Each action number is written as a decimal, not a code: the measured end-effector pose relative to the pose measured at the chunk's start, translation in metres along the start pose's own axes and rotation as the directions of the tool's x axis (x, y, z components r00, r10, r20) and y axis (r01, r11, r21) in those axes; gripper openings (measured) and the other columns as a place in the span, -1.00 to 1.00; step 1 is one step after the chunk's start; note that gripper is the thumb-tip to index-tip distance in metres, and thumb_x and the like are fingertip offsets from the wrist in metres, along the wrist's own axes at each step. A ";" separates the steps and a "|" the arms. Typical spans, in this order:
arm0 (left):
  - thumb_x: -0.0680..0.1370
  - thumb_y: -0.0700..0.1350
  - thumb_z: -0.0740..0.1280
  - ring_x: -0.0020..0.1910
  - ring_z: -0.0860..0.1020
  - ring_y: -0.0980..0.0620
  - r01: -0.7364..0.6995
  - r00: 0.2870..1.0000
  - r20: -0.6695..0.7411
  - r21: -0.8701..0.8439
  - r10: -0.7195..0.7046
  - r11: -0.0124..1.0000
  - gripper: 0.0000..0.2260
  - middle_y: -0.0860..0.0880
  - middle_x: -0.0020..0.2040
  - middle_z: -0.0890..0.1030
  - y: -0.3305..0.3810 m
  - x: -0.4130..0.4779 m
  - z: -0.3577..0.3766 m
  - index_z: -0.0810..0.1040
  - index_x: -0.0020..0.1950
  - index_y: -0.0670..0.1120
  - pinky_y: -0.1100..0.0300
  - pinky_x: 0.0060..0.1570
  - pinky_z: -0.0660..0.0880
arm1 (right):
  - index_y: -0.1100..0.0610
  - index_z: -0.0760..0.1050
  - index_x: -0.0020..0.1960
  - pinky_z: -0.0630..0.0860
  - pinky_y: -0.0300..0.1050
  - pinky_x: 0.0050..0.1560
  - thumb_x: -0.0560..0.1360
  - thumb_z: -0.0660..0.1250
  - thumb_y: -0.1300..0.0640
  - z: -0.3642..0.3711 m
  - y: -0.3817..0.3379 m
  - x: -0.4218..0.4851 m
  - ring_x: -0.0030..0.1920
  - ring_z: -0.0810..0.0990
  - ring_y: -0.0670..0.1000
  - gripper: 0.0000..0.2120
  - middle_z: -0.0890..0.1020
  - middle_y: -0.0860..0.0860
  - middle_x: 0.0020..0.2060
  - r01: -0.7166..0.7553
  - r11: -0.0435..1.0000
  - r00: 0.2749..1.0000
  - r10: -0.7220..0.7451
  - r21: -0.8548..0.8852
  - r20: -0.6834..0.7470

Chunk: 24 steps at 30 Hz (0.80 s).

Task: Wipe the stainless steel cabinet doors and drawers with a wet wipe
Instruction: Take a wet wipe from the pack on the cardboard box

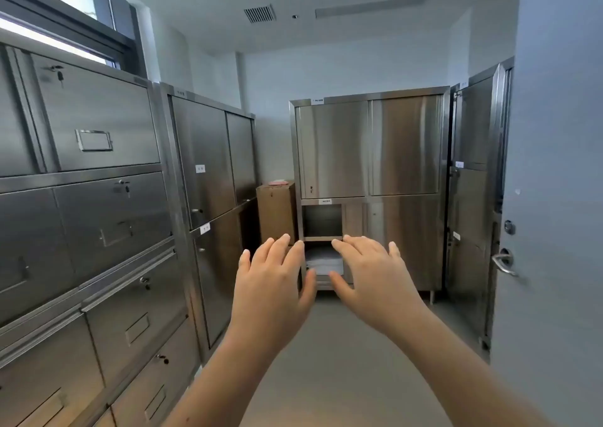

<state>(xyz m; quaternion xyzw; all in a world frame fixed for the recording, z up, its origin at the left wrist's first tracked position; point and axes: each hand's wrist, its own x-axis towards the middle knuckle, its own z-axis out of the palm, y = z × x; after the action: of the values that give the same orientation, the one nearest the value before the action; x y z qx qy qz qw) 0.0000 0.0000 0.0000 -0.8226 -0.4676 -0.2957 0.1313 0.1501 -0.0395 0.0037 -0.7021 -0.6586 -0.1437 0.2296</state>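
Steel drawers (pixel 98 231) left, cardboard box (pixel 276 211) ahead, both hands (pixel 270 283) (pixel 375 276) empty, fingers spread

You face brushed stainless steel units on three sides: a drawer bank (pixel 98 224) with keyed locks and label holders at your left, a tall two-door cabinet (pixel 212 178) beyond it, and a far cabinet (pixel 368 152) with doors shut above one open compartment.

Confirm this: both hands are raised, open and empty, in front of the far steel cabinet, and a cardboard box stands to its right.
Not quite. In the head view the cardboard box stands left of the far steel cabinet, not right. The left hand and right hand are raised, open and empty.
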 end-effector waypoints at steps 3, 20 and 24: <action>0.59 0.15 0.03 0.46 0.15 0.09 -0.026 0.998 -0.049 0.022 0.027 0.999 -0.54 0.09 0.48 0.22 -0.001 0.033 0.025 0.21 0.48 0.08 0.05 0.43 0.01 | -0.06 0.13 0.48 -0.02 0.10 0.45 0.57 0.09 -0.11 0.016 0.023 0.034 0.44 0.13 -0.09 -0.50 0.24 -0.11 0.44 0.003 1.000 0.999 -0.004 -0.007 -0.034; 0.59 0.14 0.02 0.47 0.12 0.08 0.059 0.996 -0.064 0.039 -0.057 0.997 -0.53 0.09 0.49 0.20 -0.002 0.231 0.169 0.19 0.49 0.08 0.05 0.43 -0.02 | -0.09 0.04 0.50 -0.05 0.07 0.45 0.58 0.04 -0.13 0.115 0.140 0.236 0.47 0.05 -0.10 -0.48 0.14 -0.12 0.48 0.101 0.995 0.995 -0.101 0.017 0.008; 0.59 0.14 0.01 0.47 0.10 0.10 0.082 0.996 -0.045 0.018 -0.081 0.996 -0.53 0.10 0.49 0.18 -0.027 0.263 0.213 0.16 0.49 0.09 0.07 0.43 -0.04 | -0.09 0.03 0.50 -0.06 0.06 0.45 0.58 0.04 -0.13 0.150 0.148 0.280 0.47 0.05 -0.10 -0.48 0.14 -0.12 0.48 0.105 0.994 0.994 -0.105 0.014 0.010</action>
<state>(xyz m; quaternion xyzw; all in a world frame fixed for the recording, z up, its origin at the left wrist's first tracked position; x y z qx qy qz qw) 0.1570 0.3007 -0.0094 -0.7947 -0.5006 -0.3143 0.1377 0.3070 0.2735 -0.0027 -0.6659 -0.6965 -0.1475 0.2229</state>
